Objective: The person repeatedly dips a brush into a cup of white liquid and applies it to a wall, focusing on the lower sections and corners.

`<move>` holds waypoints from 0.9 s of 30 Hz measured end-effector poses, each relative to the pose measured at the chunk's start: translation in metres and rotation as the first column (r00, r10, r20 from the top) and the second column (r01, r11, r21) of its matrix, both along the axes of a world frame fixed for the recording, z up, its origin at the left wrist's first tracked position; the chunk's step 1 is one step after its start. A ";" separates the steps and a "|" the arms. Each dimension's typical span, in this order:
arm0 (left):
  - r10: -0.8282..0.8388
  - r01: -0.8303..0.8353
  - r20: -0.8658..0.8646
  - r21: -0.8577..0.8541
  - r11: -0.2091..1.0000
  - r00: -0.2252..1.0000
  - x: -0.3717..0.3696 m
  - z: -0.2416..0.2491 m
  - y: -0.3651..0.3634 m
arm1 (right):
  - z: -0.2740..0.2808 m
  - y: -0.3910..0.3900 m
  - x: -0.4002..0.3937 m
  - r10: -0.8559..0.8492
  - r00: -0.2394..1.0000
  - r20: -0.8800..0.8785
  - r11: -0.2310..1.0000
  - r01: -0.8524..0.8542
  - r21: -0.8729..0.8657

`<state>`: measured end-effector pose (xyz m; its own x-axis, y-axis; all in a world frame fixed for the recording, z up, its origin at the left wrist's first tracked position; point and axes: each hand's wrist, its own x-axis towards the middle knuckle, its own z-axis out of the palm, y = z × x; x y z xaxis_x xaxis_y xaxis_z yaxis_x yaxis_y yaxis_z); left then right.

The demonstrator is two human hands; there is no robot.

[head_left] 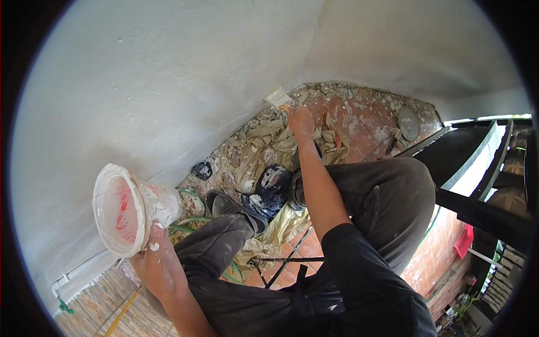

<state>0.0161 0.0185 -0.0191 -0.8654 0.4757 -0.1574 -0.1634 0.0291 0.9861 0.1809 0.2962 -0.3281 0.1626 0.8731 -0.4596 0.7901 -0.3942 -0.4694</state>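
On the left, my left hand [160, 264] grips a paint-crusted white container [166, 203], tilted so that its wide mouth faces left; red streaks show on the pale inside. Farther out, my right hand [301, 120] is closed around the handle of a brush [277, 98]. The brush's broad pale head points up and left, close to the base of the white wall [185, 73]. Whether its bristles touch the wall I cannot tell.
Crumpled, paint-spotted sheeting [264, 147] and a dark bundle [273, 185] lie around my feet. A round grey dish [409, 123] rests on the debris-strewn floor. Black metal framing [477, 216] stands at the right. A green hose [193, 220] runs beside my leg.
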 end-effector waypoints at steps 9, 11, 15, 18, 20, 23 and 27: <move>-0.056 0.060 -0.029 0.149 0.987 0.998 0.001 0.005 -0.004 | 0.083 0.007 0.006 0.150 0.983 -0.105 0.868 -0.080 0.490; -0.029 0.028 0.003 0.180 0.983 1.000 0.002 0.007 -0.003 | 0.097 0.002 0.006 0.109 0.959 -0.260 0.823 0.060 0.565; -0.030 0.027 0.009 0.191 0.981 1.000 -0.001 0.009 -0.006 | 0.100 0.001 0.003 -0.036 0.502 -0.864 0.858 0.459 0.231; -0.026 0.022 0.025 0.135 0.991 0.999 -0.001 0.012 -0.007 | 0.041 0.010 -0.002 0.048 0.523 -0.851 0.846 0.432 0.314; -0.036 0.035 0.007 0.129 0.991 0.999 0.002 0.012 -0.006 | 0.002 0.002 0.001 0.098 0.651 -0.753 0.872 0.308 0.380; -0.062 0.058 0.023 0.133 0.989 0.998 0.002 0.010 -0.007 | -0.012 -0.015 0.005 0.101 0.861 -0.499 0.940 0.082 0.330; -0.041 0.039 0.024 0.091 0.995 0.999 0.007 0.008 0.004 | -0.049 -0.024 0.001 0.081 0.963 -0.256 0.980 -0.030 0.197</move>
